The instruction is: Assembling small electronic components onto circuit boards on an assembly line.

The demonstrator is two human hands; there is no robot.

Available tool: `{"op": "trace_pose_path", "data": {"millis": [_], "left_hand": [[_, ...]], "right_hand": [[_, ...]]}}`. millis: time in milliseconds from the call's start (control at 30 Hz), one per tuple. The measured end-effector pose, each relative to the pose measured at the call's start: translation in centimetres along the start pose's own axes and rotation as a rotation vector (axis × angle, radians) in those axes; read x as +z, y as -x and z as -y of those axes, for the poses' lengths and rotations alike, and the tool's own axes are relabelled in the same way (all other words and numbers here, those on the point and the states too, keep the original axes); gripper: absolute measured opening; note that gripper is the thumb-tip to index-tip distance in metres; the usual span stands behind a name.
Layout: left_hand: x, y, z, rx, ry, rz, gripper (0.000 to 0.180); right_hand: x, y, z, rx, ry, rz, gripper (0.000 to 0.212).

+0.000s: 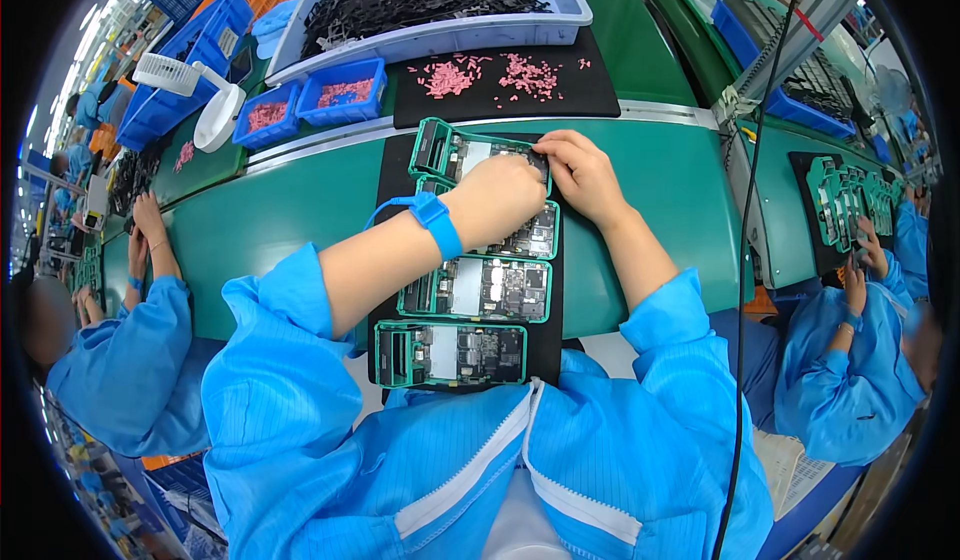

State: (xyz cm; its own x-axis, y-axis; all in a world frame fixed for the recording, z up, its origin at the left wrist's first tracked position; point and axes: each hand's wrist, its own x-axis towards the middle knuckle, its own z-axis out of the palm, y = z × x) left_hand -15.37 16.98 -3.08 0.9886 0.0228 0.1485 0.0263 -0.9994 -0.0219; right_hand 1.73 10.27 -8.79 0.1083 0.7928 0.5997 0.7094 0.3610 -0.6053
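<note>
Several green phone frames with circuit boards in them lie in a column on a black mat. My left hand, with a blue wrist strap, reaches over the farthest phone frame. Its fingers are curled together near that frame's right part, and whatever they pinch is hidden. My right hand grips the right end of the same frame between thumb and fingers. Under my left hand the second phone frame is partly covered. Closer to me are the third phone frame and the nearest phone frame.
Beyond the metal rail, pink pieces lie on a dark mat. Two small blue bins hold more, beside a large tray of black parts. A white fan stands left. A black cable hangs right; co-workers sit either side.
</note>
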Motion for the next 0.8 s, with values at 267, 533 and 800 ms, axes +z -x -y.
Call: {"op": "trace_pose_path", "data": {"millis": [267,533,800], "left_hand": [[-0.2,1.2,-2.4,0.019,-0.094,-0.017,0.010],[-4.3,2.2,1.5,-0.174,0.273,0.077,0.011],[-10.0,1.2,11.6,-0.495,0.222,-0.085,0.010]], "right_hand": [[-0.2,-0.8,0.1,-0.001,0.026,0.012,0.017],[1.3,-8.1,-3.1,0.086,0.272,0.102,0.006],[3.4,-11.2,-4.4,-0.037,0.452,0.340,0.002]]}}
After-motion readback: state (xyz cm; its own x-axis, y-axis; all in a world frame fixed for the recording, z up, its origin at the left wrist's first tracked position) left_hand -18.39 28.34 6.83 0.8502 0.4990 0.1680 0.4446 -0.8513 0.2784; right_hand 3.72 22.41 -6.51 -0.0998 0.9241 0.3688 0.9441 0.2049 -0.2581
